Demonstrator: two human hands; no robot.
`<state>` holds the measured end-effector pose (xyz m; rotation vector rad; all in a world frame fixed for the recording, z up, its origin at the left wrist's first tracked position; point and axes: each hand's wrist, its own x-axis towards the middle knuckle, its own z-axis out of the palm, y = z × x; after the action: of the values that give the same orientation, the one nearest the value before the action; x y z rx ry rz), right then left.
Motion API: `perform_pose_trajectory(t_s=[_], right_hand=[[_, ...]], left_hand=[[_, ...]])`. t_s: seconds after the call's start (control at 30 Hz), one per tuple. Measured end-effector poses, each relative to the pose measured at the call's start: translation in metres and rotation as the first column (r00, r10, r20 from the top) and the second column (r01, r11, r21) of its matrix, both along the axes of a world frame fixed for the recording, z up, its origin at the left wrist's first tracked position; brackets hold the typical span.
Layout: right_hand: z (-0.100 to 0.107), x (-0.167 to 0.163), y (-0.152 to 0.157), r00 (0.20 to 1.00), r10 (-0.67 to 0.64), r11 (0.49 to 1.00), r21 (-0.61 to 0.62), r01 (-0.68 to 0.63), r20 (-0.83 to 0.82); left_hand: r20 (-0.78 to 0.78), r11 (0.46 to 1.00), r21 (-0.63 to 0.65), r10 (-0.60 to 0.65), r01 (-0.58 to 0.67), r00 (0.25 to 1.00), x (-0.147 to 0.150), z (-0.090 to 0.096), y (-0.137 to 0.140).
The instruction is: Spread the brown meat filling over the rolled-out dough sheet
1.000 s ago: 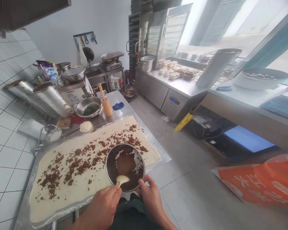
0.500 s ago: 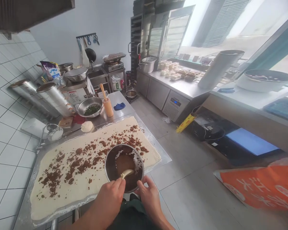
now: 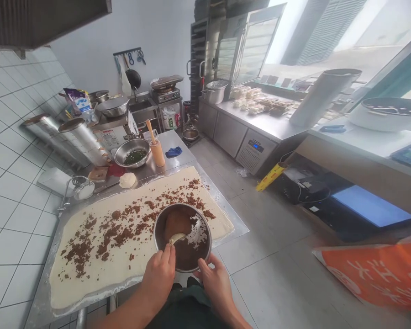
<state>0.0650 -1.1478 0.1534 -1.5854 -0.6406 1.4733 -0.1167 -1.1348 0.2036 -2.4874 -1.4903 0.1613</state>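
A long sheet of pale dough [image 3: 99, 269] covers the steel table [image 3: 233, 224], scattered with brown crumbly filling [image 3: 123, 230]. Over its near right end hangs a steel bowl [image 3: 201, 237] with brown filling inside. My right hand [image 3: 216, 285] grips the bowl's near rim. My left hand [image 3: 159, 276] holds a pale spoon [image 3: 176, 238] whose tip is down in the bowl against the filling.
At the table's far end stand a steel bowl of chopped greens [image 3: 133, 153], an orange cup with a brush [image 3: 157, 152], a blue cloth [image 3: 174, 151], a dough ball [image 3: 127, 180] and metal canisters [image 3: 80, 139]. Tiled wall left, open floor right, an orange bag [image 3: 380, 274] lower right.
My left hand has pushed the spoon farther into the bowl, from the near rim toward its middle. The bowl sits slightly more tilted; the view has shifted a little.
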Motion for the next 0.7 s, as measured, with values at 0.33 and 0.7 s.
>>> perform_pose_trajectory(t_s=[0.33,0.7], right_hand=[[0.001,-0.007,-0.003,0.998,-0.009,0.993,0.119,0.017,-0.069],[-0.015,-0.012,-0.01,0.999,0.037,0.994,0.101,-0.039,0.02]], left_hand=[[-0.075,0.997,-0.082,-0.009,0.002,0.997,0.016,-0.007,-0.006],[0.338,0.71,-0.619,0.627,-0.336,0.702,0.046,0.004,0.016]])
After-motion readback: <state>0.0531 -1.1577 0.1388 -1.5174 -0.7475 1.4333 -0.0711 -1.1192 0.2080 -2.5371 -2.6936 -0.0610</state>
